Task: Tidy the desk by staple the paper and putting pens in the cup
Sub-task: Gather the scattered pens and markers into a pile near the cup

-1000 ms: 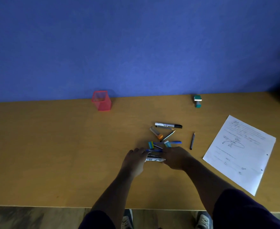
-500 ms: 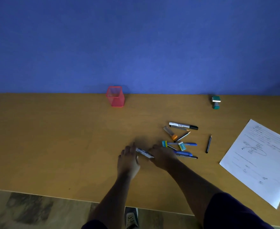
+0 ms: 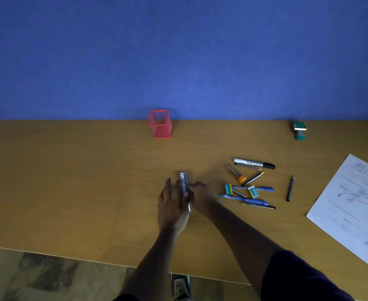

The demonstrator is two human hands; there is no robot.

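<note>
Down at the bottom, past the near desk (image 3: 70, 213) edge, just a shoe (image 3: 180, 287) on mottled floor. Both hands side by side, touching, with a small bundle of pens (image 3: 184, 185) squeezed between them: left hand (image 3: 171, 205) flat-ish with fingers pointing away, right hand (image 3: 201, 197) curled against the bundle from the other side. Bundle looks blue and white, pointing away, tip sticking out past the fingertips; can't tell how many pens in there. Right of the right hand, a loose scatter lying flat: blue pens (image 3: 245, 199), a black pen, couple of teal-and-yellow erasers (image 3: 253, 191), a pencil, an orange-capped thing, and farther out a white marker (image 3: 253, 163) with black cap. Lone dark pencil (image 3: 290, 188) off right of that. Further right still, paper (image 3: 350, 205) with handwriting running off the frame edge. Straight beyond the hands, plenty of bare wood, then the red mesh cup (image 3: 159, 123) upright near the blue wall, looks empty. Far back right, teal stapler (image 3: 299, 130).
</note>
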